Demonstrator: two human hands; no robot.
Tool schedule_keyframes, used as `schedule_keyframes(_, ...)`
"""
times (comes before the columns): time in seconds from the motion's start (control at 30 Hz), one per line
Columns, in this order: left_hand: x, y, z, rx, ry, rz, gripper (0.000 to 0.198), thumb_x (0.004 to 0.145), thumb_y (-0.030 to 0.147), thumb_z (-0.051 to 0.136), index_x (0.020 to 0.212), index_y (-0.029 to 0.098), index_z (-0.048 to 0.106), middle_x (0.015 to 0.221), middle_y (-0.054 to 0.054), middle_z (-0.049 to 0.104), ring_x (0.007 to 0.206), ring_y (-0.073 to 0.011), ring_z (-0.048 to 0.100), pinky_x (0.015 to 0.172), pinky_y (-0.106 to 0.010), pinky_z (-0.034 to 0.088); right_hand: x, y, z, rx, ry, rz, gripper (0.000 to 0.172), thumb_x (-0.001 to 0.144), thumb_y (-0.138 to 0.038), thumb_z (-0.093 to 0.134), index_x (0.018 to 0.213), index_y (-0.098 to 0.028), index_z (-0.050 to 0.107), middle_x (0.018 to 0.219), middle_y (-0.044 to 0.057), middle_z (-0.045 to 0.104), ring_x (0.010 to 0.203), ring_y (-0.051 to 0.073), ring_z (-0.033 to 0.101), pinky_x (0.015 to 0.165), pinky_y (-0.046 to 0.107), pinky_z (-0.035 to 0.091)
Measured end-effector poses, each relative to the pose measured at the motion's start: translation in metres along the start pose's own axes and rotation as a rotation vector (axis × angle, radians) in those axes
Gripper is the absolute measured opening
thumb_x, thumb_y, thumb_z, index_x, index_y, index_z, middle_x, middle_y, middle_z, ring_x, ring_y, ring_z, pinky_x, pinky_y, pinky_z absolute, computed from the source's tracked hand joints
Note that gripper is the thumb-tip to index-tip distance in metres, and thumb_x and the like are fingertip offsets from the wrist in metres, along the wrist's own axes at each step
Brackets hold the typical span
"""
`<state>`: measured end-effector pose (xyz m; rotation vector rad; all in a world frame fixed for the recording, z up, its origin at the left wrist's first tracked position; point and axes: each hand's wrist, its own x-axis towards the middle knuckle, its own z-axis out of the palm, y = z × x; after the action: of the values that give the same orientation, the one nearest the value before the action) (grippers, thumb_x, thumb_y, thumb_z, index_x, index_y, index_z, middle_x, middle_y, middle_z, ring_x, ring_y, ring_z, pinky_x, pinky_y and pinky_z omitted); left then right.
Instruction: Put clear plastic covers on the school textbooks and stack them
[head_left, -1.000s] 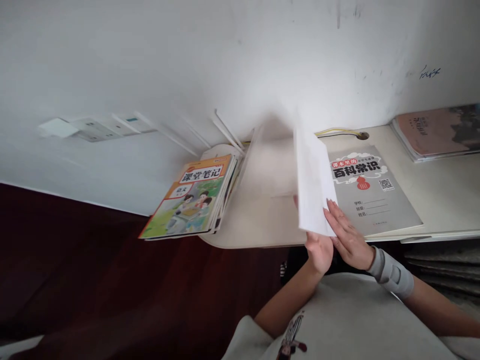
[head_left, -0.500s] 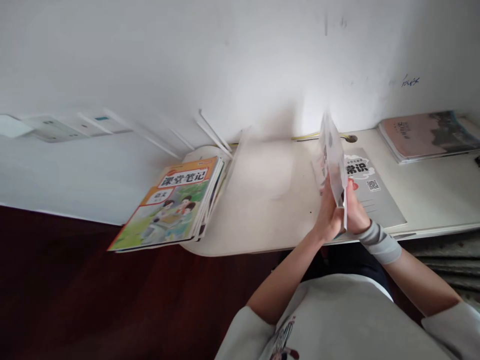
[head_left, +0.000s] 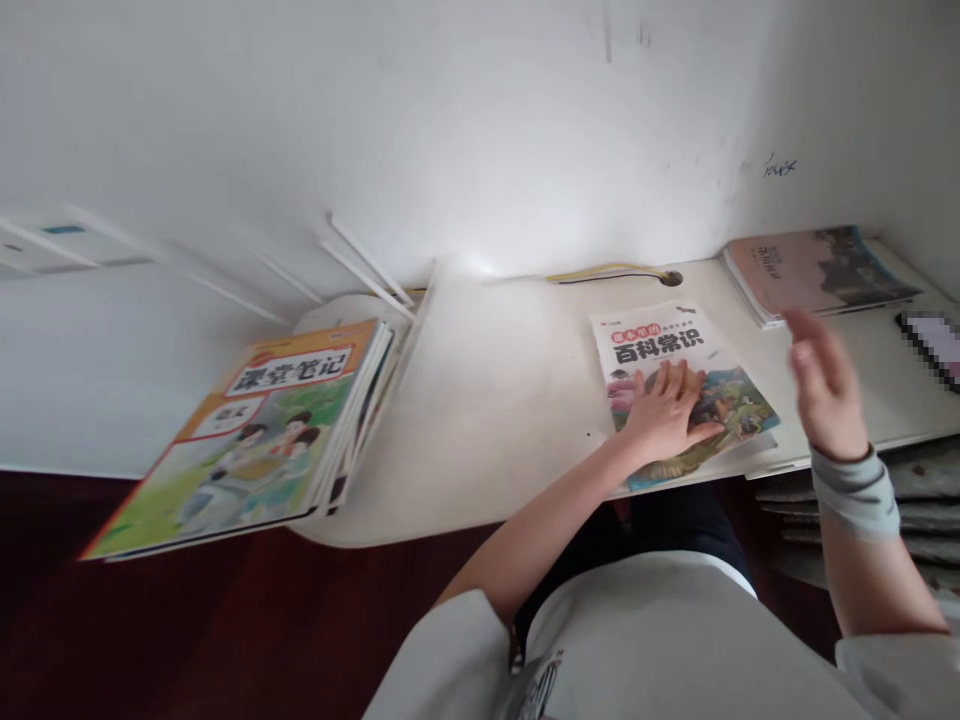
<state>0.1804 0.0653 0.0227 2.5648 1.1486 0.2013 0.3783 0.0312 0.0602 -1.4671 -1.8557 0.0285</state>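
pale desk (head_left: 495, 400): left hand (head_left: 666, 412) spread on 1 illustrated book (head_left: 731, 400)

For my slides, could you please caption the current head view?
The left hand rests spread on an illustrated booklet on the desk; the right hand hovers beside it.

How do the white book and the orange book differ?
The white book lies under the left hand; no hand touches the orange book.
The orange book tops a pile at the table's left end; the white book lies farther right.
The orange book's cover shows drawn children; the white book's, a colourful landscape.
Both have large dark titles.
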Motion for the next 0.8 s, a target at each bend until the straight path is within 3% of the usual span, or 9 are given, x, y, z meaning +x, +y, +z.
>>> schedule_keyframes(0.1,0.005,-0.015,-0.011,0.025,0.054,-0.049,0.084,0.082,0.072,0.022,0.148,0.021,0.01,0.155,-0.01,0.007,0.141,-0.0339,0.002,0.109,-0.063,0.006,-0.023,-0.002,0.002,-0.197,-0.305,-0.119,0.049,0.09,-0.048,0.04,0.133,-0.027,0.047,0.137,0.011,0.049,0.129,0.031,0.041,0.105,0.059,0.026)
schedule_keyframes(0.2,0.004,-0.04,-0.021,0.066,0.006,-0.153,0.08,0.083,0.071,0.02,0.148,0.024,0.008,0.155,-0.008,0.008,0.141,-0.0328,0.001,0.109,-0.063,0.006,-0.04,0.005,0.008,-0.373,-0.462,-0.098,0.046,0.088,-0.046,0.046,0.129,-0.027,0.052,0.138,0.012,0.048,0.127,0.036,0.042,0.097,0.061,0.035)
schedule_keyframes(0.3,-0.003,-0.059,-0.019,0.101,-0.074,-0.226,0.079,0.084,0.07,0.017,0.147,0.023,0.016,0.155,-0.009,0.009,0.141,-0.0338,0.004,0.107,-0.065,0.008,-0.046,-0.001,0.006,-0.395,-0.372,-0.047,0.046,0.088,-0.043,0.047,0.13,-0.024,0.051,0.145,0.014,0.037,0.133,0.037,0.033,0.097,0.058,0.038)
schedule_keyframes(0.37,-0.01,-0.061,-0.014,0.122,-0.019,-0.24,0.079,0.085,0.069,0.017,0.147,0.022,0.015,0.155,-0.01,0.008,0.141,-0.034,0.003,0.107,-0.064,0.009,-0.047,-0.015,0.003,-0.385,-0.299,-0.058,0.04,0.089,-0.036,0.047,0.127,-0.025,0.054,0.149,0.012,0.031,0.136,0.036,0.027,0.102,0.059,0.032)
schedule_keyframes(0.43,-0.016,-0.058,-0.01,0.139,0.025,-0.208,0.079,0.085,0.069,0.018,0.147,0.021,0.015,0.155,-0.011,0.009,0.141,-0.0337,0.002,0.108,-0.063,0.009,-0.048,-0.029,0.0,-0.364,-0.268,-0.076,0.034,0.088,-0.03,0.047,0.121,-0.027,0.058,0.149,0.008,0.032,0.136,0.036,0.026,0.104,0.063,0.026)
schedule_keyframes(0.5,-0.02,-0.054,-0.009,0.146,-0.025,-0.156,0.078,0.085,0.069,0.021,0.146,0.022,0.019,0.154,-0.011,0.015,0.141,-0.0339,0.007,0.107,-0.065,0.009,-0.049,-0.034,-0.003,-0.287,-0.259,-0.067,0.032,0.088,-0.028,0.048,0.117,-0.028,0.061,0.145,0.008,0.038,0.134,0.035,0.032,0.105,0.062,0.027)
schedule_keyframes(0.57,-0.023,-0.048,-0.011,0.151,-0.052,-0.141,0.076,0.085,0.068,0.022,0.145,0.022,0.024,0.152,-0.013,0.02,0.141,-0.0346,0.011,0.106,-0.066,0.009,-0.049,-0.026,-0.006,-0.138,-0.197,0.01,0.033,0.088,-0.03,0.047,0.118,-0.025,0.059,0.139,0.01,0.046,0.127,0.031,0.043,0.103,0.054,0.035)
schedule_keyframes(0.7,-0.024,-0.032,-0.02,0.113,0.087,-0.107,0.075,0.087,0.065,0.023,0.146,0.019,0.021,0.152,-0.015,0.02,0.141,-0.0319,0.01,0.109,-0.061,0.009,-0.04,0.015,-0.009,0.166,-0.004,0.347,0.034,0.089,-0.038,0.044,0.11,-0.019,0.063,0.105,0.011,0.068,0.092,0.022,0.065,0.081,0.038,0.052)
schedule_keyframes(0.8,-0.026,-0.018,-0.019,0.025,0.099,-0.042,0.074,0.088,0.062,0.024,0.147,0.017,0.016,0.152,-0.015,0.019,0.141,-0.0306,0.009,0.11,-0.057,0.011,-0.026,0.04,-0.003,0.36,-0.258,0.471,0.032,0.08,-0.046,0.057,0.087,-0.017,0.071,0.077,0.005,0.07,0.07,0.019,0.065,0.068,0.033,0.053)
